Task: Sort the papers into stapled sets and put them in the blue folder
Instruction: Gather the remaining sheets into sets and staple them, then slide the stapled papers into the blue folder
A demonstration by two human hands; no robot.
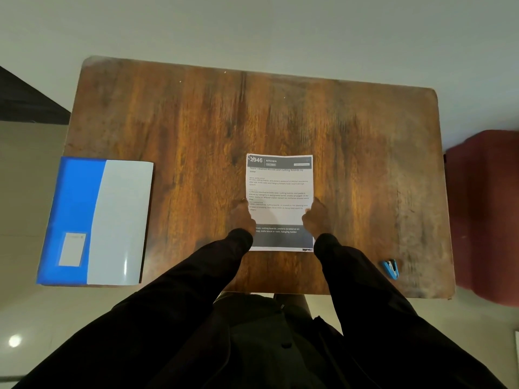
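Observation:
A printed sheet or stack of papers (280,192), headed "2946 KITCHEN", sits at the middle of the wooden table (196,130). My left hand (243,218) holds its left edge and my right hand (315,217) holds its right edge, fingers curled against the paper. How many sheets are in the stack cannot be made out. The blue folder (73,209) lies shut at the table's left side, with a glossy pale band across its cover. A small blue stapler (390,268) lies near the front right of the table.
The folder overhangs the table's left edge. A dark red seat (484,214) stands close to the table's right side. My black sleeves reach over the table's front edge. Pale floor surrounds the table.

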